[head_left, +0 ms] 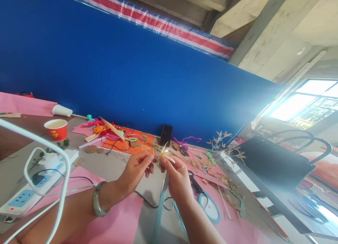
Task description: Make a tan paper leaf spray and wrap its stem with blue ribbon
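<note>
Pinched: straw-coloured flower (164, 154) in my right hand (177, 173)!
Thumb against fingers on the right, and my left hand (139, 166), fingers curled, meets the flower's left side, though from out here I cannot tell whether it grips. Both hands are up over the worktable, a jade-toned bangle (99, 199) on the left wrist. Close in, a white cable (66, 187) loops past a power strip (34, 187), and a pale-blue ribbon (160, 216) runs below the right hand. To the right, a ribbon spool (209, 207) lies on pink paper. Further out, I have a black smartphone (166, 135) propped upright, a red paper cup (56, 130) far left, and behind everything, a broad blue partition (148, 78).
</note>
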Available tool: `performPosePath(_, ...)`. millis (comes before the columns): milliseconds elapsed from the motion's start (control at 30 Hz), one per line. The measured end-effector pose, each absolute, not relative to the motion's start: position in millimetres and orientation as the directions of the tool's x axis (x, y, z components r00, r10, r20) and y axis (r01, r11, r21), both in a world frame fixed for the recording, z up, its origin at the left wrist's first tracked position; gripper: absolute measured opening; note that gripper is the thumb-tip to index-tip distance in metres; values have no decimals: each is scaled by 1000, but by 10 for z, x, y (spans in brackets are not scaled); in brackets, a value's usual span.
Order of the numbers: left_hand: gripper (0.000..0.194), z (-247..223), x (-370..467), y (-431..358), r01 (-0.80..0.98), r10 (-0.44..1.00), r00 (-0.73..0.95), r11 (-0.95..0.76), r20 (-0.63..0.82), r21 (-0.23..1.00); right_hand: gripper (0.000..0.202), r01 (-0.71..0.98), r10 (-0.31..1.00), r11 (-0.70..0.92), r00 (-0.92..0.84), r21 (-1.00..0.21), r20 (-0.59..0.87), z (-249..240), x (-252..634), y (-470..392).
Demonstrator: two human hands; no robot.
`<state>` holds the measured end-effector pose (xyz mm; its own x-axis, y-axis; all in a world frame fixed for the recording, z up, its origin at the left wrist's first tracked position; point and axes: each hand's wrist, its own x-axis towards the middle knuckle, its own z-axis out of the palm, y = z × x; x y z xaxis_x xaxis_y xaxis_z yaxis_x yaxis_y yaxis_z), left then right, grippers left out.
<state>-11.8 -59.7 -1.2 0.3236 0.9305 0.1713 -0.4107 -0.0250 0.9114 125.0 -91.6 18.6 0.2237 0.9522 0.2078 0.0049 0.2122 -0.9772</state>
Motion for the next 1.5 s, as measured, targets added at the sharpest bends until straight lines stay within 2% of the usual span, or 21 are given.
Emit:
performPosePath(167,31,22,-113,-585,-451,925,344,11,163,892,29,3,953,225,208,-974,221,195,1237,-910)
performPosePath(467,27,47,-121,-592,-501,895,443,188,63,845,23,83,950,245,177,-966,256,254,1238,-899)
performPosePath(767,27,57,-147,-585,-484,880,473,234,27,843,19,89,955,252,139,-964,263,280,1272,-898)
performPosePath(1067,29,56,-144,-577,-442,908,417,158,46,883,20,131,962,232,115,-964,247,334,1271,-908)
performPosePath(1500,25,-20,-139,-559,-384,932,309,-59,188,922,22,-54,962,218,183,-974,205,149,1192,-893)
